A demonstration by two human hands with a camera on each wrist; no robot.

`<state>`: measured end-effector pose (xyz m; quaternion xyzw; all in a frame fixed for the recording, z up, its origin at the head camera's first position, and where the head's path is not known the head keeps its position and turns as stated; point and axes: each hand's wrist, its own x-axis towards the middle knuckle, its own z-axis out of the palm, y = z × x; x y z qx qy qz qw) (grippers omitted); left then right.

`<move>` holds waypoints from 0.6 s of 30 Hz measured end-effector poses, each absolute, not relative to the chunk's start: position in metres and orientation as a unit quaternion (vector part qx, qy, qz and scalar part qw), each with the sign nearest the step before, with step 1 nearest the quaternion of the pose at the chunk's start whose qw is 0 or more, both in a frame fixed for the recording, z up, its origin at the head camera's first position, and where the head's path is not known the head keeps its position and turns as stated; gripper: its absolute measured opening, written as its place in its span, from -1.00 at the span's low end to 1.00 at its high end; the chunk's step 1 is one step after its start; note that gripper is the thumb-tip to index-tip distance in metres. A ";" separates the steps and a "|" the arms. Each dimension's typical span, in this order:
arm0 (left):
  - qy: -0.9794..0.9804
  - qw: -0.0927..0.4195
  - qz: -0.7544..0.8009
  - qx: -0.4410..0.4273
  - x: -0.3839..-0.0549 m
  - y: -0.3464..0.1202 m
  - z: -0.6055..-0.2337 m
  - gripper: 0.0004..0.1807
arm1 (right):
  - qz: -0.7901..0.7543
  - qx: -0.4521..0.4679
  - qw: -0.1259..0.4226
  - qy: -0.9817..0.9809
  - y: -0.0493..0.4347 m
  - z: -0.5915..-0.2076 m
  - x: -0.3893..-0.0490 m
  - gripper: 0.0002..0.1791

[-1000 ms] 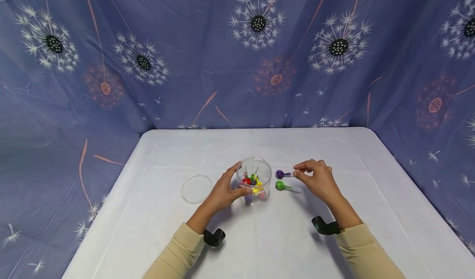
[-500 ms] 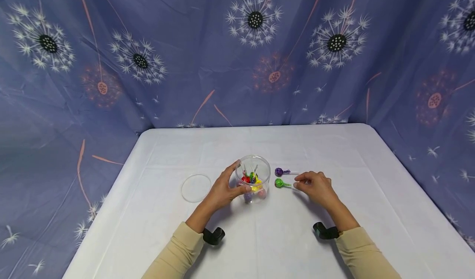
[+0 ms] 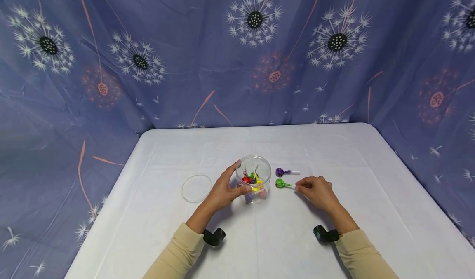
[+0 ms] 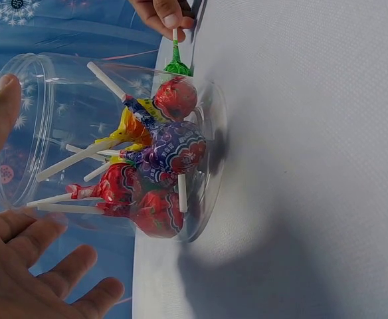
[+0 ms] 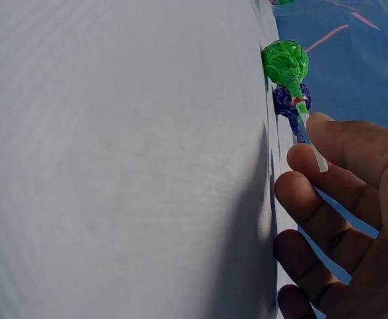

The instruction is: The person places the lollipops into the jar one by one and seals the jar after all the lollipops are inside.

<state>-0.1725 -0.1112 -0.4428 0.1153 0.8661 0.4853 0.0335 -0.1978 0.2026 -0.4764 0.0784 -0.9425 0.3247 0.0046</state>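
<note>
My left hand (image 3: 224, 189) grips a clear plastic jar (image 3: 265, 176) near its open rim, thumb on the near side and fingers on the far side. Inside it, the left wrist view shows several wrapped lollipops, among them a red lollipop (image 4: 159, 212) and a purple-wrapped lollipop (image 4: 177, 147), their white sticks pointing up toward the mouth. To the right of the jar, my right hand (image 3: 316, 193) pinches the stick end of a green lollipop (image 3: 280, 183) between thumb and index finger. Its round head lies close over the table, pointing at the jar.
A purple lollipop (image 3: 280, 172) lies just behind the green one, stick to the right. Left of the jar is a clear round lid (image 3: 183, 193) lying flat. All sit on a white-covered table (image 3: 256, 246) backed by a blue dandelion-print curtain (image 3: 208, 56).
My right hand has moved from beside the purple lollipop toward me to the green lollipop's stick and now pinches it. The left hand stays on the jar.
</note>
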 end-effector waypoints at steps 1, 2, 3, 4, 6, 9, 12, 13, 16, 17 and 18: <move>0.866 0.034 0.485 0.115 -0.172 -0.111 -0.443 -0.04 | 0.324 0.079 0.006 -0.943 0.203 -0.477 -0.197 -0.88; 0.866 0.034 0.486 0.115 -0.172 -0.111 -0.443 -0.04 | 0.323 0.080 0.007 -0.943 0.203 -0.478 -0.197 -0.89; 0.865 0.035 0.486 0.115 -0.171 -0.111 -0.444 -0.04 | 0.322 0.080 0.007 -0.943 0.203 -0.478 -0.197 -0.89; 0.865 0.036 0.487 0.114 -0.171 -0.111 -0.444 -0.04 | 0.320 0.081 0.008 -0.944 0.203 -0.479 -0.197 -0.89; 0.865 0.039 0.487 0.113 -0.171 -0.111 -0.444 -0.04 | 0.318 0.082 0.009 -0.944 0.203 -0.480 -0.197 -0.90; 0.864 0.038 0.488 0.115 -0.173 -0.111 -0.444 -0.04 | 0.321 0.083 0.016 -0.943 0.204 -0.481 -0.198 -0.91; 0.863 0.037 0.490 0.116 -0.174 -0.112 -0.443 -0.03 | 0.325 0.085 0.022 -0.942 0.204 -0.481 -0.199 -0.91; 0.863 0.037 0.490 0.117 -0.174 -0.112 -0.443 -0.03 | 0.326 0.085 0.023 -0.941 0.204 -0.481 -0.199 -0.91; 0.862 0.037 0.491 0.117 -0.175 -0.112 -0.442 -0.03 | 0.326 0.084 0.021 -0.942 0.204 -0.482 -0.199 -0.91; 0.862 0.037 0.491 0.117 -0.175 -0.112 -0.443 -0.03 | 0.328 0.083 0.020 -0.941 0.204 -0.482 -0.199 -0.91; 0.863 0.037 0.491 0.117 -0.174 -0.112 -0.443 -0.02 | 0.330 0.082 0.019 -0.940 0.204 -0.482 -0.198 -0.91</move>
